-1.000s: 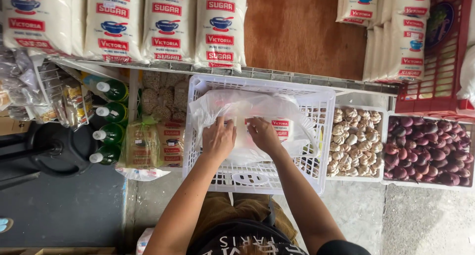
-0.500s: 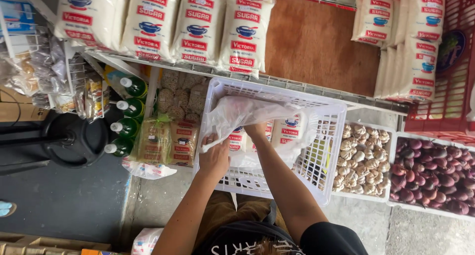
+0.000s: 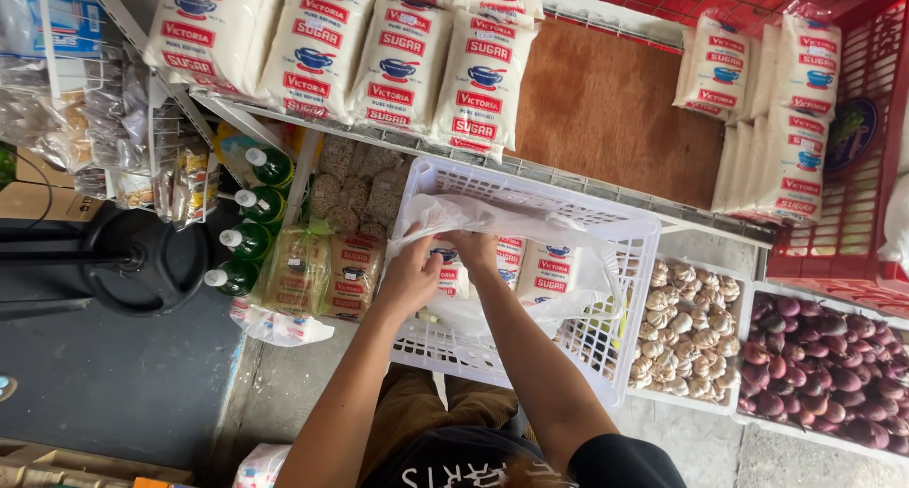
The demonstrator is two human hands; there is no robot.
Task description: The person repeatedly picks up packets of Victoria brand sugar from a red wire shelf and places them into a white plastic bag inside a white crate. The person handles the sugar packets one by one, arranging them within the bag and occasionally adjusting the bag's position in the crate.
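L hand [image 3: 409, 278] closed on the near-left edge of the clear plastic bag [image 3: 530, 225], pinching the film. R hand [image 3: 471, 248] just beside it, fingers curled into the same bag edge, gripping; partly hidden by film so exact finger spread unclear. Both hands over the white plastic crate [image 3: 606, 346], near its left side. Bag sits inside crate, mouth pulled up toward the hands; long axis runs approx left-right across the crate, far end draped toward crate's right wall. Small white sugar packs [image 3: 554, 268] w/ red-blue print visible thru the film, upright, side by side. Left of crate: green bottles [image 3: 248, 225] w/ white caps in a row, wrapped brown packs [image 3: 322, 270] next to them. Right of crate: tray of garlic [image 3: 686, 332], then red onions [image 3: 833, 370]. Big white sugar sacks [image 3: 341, 48] on shelf above.
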